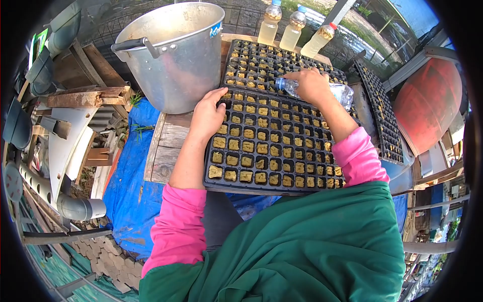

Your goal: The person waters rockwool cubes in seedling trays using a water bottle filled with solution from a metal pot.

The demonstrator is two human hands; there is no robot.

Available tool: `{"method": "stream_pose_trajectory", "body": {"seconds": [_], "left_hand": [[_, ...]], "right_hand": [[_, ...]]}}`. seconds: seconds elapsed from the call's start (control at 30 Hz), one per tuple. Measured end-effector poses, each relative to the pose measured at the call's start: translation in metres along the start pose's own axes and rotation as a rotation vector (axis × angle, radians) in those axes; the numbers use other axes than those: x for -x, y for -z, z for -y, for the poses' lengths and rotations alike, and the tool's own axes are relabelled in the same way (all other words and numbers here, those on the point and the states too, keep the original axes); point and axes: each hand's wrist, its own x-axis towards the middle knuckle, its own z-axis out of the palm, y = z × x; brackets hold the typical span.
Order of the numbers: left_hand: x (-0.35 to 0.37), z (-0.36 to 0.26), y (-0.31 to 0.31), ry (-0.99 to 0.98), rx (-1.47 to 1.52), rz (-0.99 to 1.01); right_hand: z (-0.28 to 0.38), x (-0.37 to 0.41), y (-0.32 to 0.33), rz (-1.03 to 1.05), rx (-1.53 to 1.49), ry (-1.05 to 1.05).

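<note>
My right hand (311, 85) is wrapped round a clear plastic bottle (342, 94) with a blue cap (280, 83). The bottle lies nearly level above the trays, its capped end pointing left. At the upper left corner of the near black seedling tray (207, 173), my left hand (208, 115) rests on the rim, thumb and fingers apart. Small yellow-brown sponge-like plugs (248, 133) sit in the tray's cells. Behind it, a second seedling tray (261, 90) holds similar plugs. My right hand and the bottle hide part of both trays.
A large metal bucket (173, 65) stands left of the trays on the wooden table (168, 146). Three bottles of cloudy yellowish liquid (292, 36) line the back edge. Another plug tray (380, 113) and a red rounded container (427, 105) are at right. Blue tarp (132, 201) covers ground at left.
</note>
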Motion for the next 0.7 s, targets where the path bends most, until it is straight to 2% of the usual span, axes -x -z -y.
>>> {"method": "stream_pose_trajectory", "body": {"seconds": [0.13,0.27,0.53,0.7], "left_hand": [[0.0,0.0,0.0,0.001,-0.031,0.011],[0.0,0.0,0.0,0.011,-0.036,0.015],[0.0,-0.003,0.001,0.021,-0.01,0.006],[0.0,-0.002,0.001,0.016,-0.01,0.006]], "right_hand": [[-0.008,0.0,0.002,0.059,-0.154,-0.064],[-0.029,-0.003,-0.011,0.016,-0.264,-0.011],[-0.02,0.01,0.002,0.042,0.004,-0.064],[-0.017,0.009,-0.002,0.046,0.037,-0.053]]}}
